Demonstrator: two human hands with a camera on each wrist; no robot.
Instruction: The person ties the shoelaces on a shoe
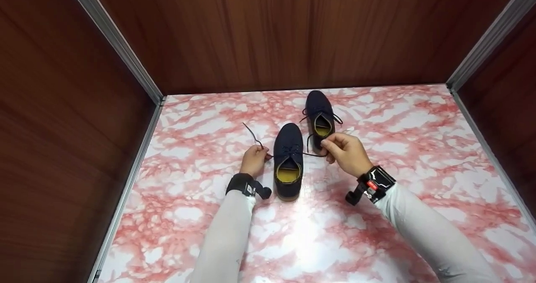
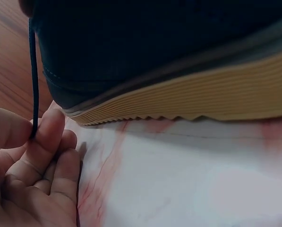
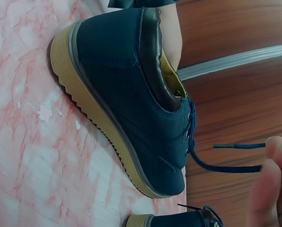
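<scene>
A navy lace-up shoe with a yellow insole stands on the surface between both hands, toe pointing away. To its left, the left hand pinches one end of the shoelace between thumb and forefinger; the left wrist view shows the lace running up from the fingertips beside the shoe's tan ridged sole. On the other side, the right hand pinches the other lace end. In the right wrist view that lace stretches from the eyelets to the fingertips, its tip sticking out.
A second navy shoe stands farther back and to the right, its laces in loops at the sides. The red-and-white marbled surface is bounded by brown wood-grain panels with grey metal edging.
</scene>
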